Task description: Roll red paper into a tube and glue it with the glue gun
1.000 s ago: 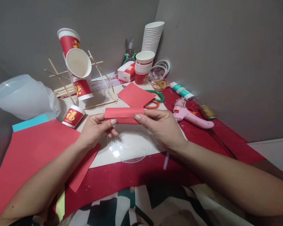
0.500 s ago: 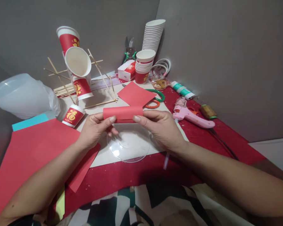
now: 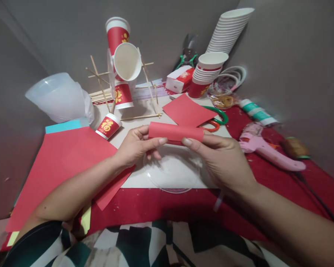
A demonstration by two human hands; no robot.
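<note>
A small piece of red paper (image 3: 176, 132), curled over into a roll, is stretched between my two hands. My left hand (image 3: 137, 145) pinches its left end between thumb and fingers. At the right end, my right hand (image 3: 219, 152) grips it the same way, thumb on the near edge. Beneath the roll lies a clear round plastic lid (image 3: 171, 174) on a white board (image 3: 133, 181). Just behind, a flat red paper square (image 3: 185, 110) partly covers scissors with green and orange handles (image 3: 221, 115).
Red paper cups (image 3: 123, 94) join a stick frame (image 3: 140, 117) at the back. Stacked cups (image 3: 208, 74), a tissue pack (image 3: 179, 79) and pliers (image 3: 187, 55) stand behind. A pink glue gun (image 3: 269, 148) and thread spool (image 3: 296, 147) lie right; large red sheets (image 3: 64, 159) and a plastic tub (image 3: 58, 96) left.
The view has swung left, so everything sits further right in the picture. Both hands keep hold of the rolled red paper, with their grip much the same.
</note>
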